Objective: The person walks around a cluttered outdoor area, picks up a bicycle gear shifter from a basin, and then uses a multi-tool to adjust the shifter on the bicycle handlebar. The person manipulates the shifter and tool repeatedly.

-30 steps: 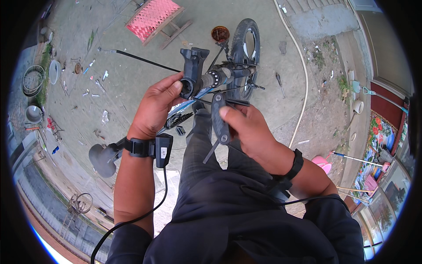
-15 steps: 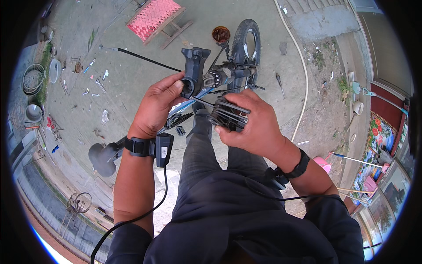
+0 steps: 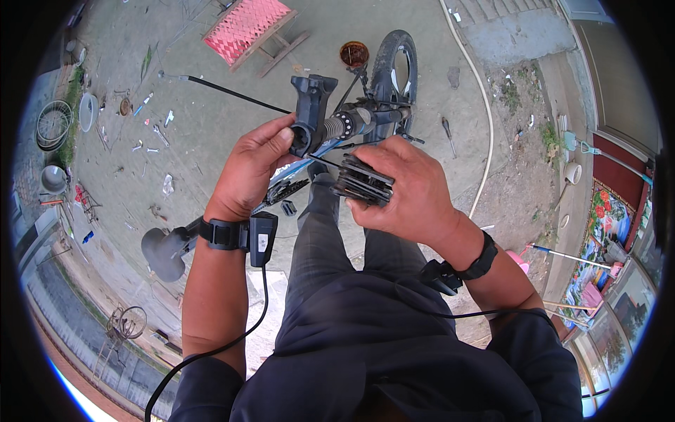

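Note:
My left hand (image 3: pixel 256 158) is closed on a black bicycle stem (image 3: pixel 309 112), thumb on its lower clamp end. The stem stands beside the ribbed collar (image 3: pixel 337 126) at the front of a bicycle whose fat front tyre (image 3: pixel 392 70) is beyond. In my right hand (image 3: pixel 408 186) is a folding hex key set (image 3: pixel 363 181), gripped by its body. One thin key reaches left from it to the lower clamp of the stem; whether its tip sits in a bolt is hidden.
The bicycle's saddle (image 3: pixel 163 254) lies at the lower left. A black cable (image 3: pixel 235 93) runs out to the left. On the ground are a screwdriver (image 3: pixel 448 137), a spanner (image 3: pixel 161 135) and a brown tin (image 3: pixel 354 54). A pink woven stool (image 3: pixel 246 29) stands at the far side.
My right hand has turned slightly, rotating the hex key set with it, and its wrist has rolled. My left hand and the stem have stayed in place.

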A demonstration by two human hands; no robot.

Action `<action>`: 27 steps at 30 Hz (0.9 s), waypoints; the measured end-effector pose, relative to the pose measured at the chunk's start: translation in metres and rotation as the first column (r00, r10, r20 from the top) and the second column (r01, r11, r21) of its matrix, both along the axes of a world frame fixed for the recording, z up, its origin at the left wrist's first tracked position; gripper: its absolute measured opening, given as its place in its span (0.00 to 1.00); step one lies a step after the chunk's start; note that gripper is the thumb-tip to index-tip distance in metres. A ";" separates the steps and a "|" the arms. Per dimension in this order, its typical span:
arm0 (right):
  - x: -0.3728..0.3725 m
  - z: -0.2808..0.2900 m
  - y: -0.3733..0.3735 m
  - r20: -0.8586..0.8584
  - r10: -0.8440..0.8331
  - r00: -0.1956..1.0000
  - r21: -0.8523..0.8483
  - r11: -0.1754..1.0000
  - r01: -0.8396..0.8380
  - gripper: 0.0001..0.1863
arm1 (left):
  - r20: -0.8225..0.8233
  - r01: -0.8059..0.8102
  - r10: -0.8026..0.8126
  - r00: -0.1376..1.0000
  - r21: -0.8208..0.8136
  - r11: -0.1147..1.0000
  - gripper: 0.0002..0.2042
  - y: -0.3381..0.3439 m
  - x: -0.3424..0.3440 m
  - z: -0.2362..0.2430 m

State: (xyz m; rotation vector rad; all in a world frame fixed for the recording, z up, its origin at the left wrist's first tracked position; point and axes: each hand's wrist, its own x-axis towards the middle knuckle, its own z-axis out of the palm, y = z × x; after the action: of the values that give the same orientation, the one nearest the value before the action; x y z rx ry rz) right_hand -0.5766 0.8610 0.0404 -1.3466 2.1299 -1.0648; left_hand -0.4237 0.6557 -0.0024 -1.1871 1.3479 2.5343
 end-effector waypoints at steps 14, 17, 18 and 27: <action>-0.016 0.013 -0.004 -0.276 0.195 0.941 0.084 0.980 -0.179 0.30 | 0.003 -0.022 0.022 1.000 -0.012 1.000 0.21 0.001 -0.002 0.002; -0.017 0.013 -0.007 -0.351 0.210 0.913 0.050 0.977 -0.206 0.36 | 0.005 -0.031 0.031 0.999 -0.005 0.999 0.21 0.002 -0.003 0.002; -0.017 0.014 -0.008 -0.356 0.203 0.912 0.037 0.978 -0.203 0.37 | 0.003 -0.030 0.030 1.000 -0.003 1.000 0.21 0.002 -0.003 0.002; -0.011 0.009 -0.006 -0.440 0.155 0.885 -0.027 0.982 -0.185 0.26 | -0.002 -0.028 0.028 1.000 -0.012 1.000 0.21 0.003 -0.003 0.002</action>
State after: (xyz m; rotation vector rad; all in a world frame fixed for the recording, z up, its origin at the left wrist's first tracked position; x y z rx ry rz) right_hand -0.5879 0.8547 0.0490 -1.9176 2.2334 -0.8267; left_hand -0.4267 0.6583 -0.0005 -1.2142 1.3588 2.5504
